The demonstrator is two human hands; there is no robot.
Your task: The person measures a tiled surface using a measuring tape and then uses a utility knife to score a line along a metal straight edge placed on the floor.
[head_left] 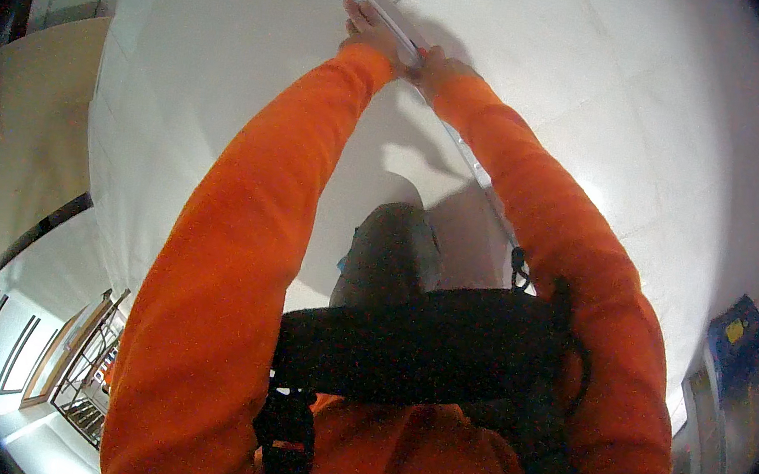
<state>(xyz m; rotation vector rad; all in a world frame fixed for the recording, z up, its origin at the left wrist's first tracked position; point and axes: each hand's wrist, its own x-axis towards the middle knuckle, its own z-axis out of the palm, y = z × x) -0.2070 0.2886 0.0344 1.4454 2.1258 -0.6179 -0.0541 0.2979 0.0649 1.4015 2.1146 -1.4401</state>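
Observation:
A long metal straightedge [476, 162] runs diagonally across pale, large tiles [615, 104] from the top of the view down past my knee [382, 256]. My left hand [369, 34] rests along the straightedge's left side, its fingers stretched out. Just below and right of it, my right hand [445, 70] has its fingers curled at the straightedge, around a small red thing that is mostly hidden; I cannot make out what it is. Both orange-sleeved arms reach forward from the lower edge.
A tan board [34, 136] lies along the left side. At the lower left are white panels with dark bars [7, 346] and a metal rack-like frame [83, 372]. A blue item with a yellow patch [746, 354] is at the right edge.

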